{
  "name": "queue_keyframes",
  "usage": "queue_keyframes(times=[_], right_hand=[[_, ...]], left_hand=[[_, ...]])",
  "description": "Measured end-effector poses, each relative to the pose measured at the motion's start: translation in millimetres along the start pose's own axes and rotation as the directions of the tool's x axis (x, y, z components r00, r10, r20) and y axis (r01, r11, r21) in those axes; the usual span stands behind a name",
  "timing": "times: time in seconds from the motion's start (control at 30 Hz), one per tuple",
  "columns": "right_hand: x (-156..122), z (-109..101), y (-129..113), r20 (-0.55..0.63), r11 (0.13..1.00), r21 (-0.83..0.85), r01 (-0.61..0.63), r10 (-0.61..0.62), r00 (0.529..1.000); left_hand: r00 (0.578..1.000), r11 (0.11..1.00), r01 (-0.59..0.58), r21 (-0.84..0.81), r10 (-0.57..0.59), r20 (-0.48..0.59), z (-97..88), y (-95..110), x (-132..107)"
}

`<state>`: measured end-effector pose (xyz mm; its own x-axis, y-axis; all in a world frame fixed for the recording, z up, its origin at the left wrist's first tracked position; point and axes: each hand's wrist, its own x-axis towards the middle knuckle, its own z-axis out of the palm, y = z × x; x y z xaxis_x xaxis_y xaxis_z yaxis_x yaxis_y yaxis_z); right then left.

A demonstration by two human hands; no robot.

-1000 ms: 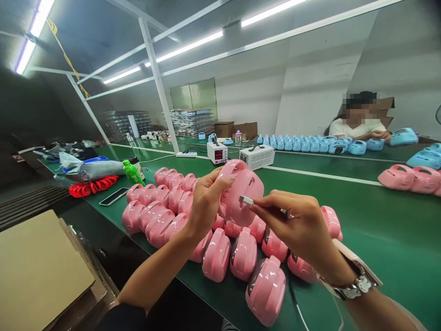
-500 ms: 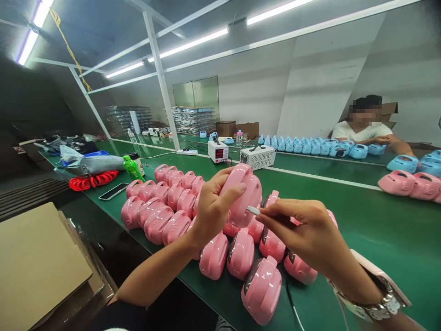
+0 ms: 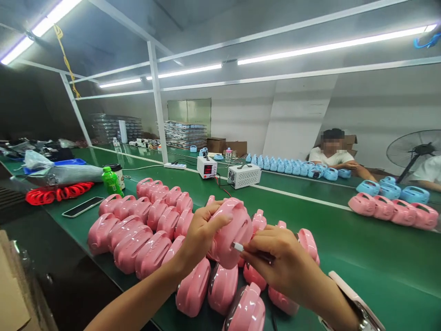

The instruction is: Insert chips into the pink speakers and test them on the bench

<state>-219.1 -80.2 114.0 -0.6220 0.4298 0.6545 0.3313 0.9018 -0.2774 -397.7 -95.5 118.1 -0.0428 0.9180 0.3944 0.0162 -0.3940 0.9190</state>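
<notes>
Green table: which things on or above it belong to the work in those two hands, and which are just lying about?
Belongs to the work:
- pink casing, in the left hand
- white plug, in the right hand
- probably the other pink casings

Seemingly just lying about:
- phone
- green bottle
- lidded cup
</notes>
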Motion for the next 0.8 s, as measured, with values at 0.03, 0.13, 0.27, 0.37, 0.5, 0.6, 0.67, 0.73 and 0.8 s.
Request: queue_keyframes(times=[0.03, 0.13, 0.27, 0.37, 0.5, 0.6, 0.67, 0.73, 0.8], right_hand=[[-1, -2, 0, 0.022, 0.999, 0.03, -0.035, 0.034, 0.999], [-2, -10, -1, 0.072, 0.981, 0.118, -0.155, 0.147, 0.987], [-5, -18, -2, 0.077, 0.965, 0.149, -0.217, 0.207, 0.975], [-7, -20, -2, 0.046, 0.971, 0.121, -0.204, 0.2, 0.979], [-7, -18, -4, 0.01, 0.983, 0.071, -0.171, 0.17, 0.985], [-6, -14, -6, -0.033, 0.992, 0.05, -0.115, 0.117, 0.993], [-8, -9, -7, -0.066, 0.994, 0.051, -0.095, 0.098, 0.993], [-11, -4, -5, -0.064, 0.992, 0.067, -0.109, 0.113, 0.992], [-15, 1, -1, -0.033, 0.986, 0.094, -0.135, 0.139, 0.99]], left_hand=[[1.0, 0.999, 0.027, -0.036, -0.027, 0.004, 1.1, -2, 0], [0.999, 0.996, 0.047, -0.082, -0.047, -0.003, 5.9, -2, -2], [0.999, 0.999, -0.036, -0.015, 0.036, -0.035, 12.6, 5, -5], [0.998, 0.998, -0.049, -0.027, 0.048, -0.049, 15.3, 7, -5], [0.996, 0.998, -0.055, -0.03, 0.053, -0.065, 17.4, 8, -6], [0.993, 0.998, -0.059, -0.034, 0.055, -0.104, 19.2, 6, -9], [0.991, 0.998, -0.05, -0.036, 0.045, -0.127, 20.5, 3, -11], [0.99, 0.999, -0.024, -0.044, 0.018, -0.14, 21.9, 0, -13], [0.989, 0.999, -0.013, -0.037, 0.008, -0.147, 23.2, -3, -14]])
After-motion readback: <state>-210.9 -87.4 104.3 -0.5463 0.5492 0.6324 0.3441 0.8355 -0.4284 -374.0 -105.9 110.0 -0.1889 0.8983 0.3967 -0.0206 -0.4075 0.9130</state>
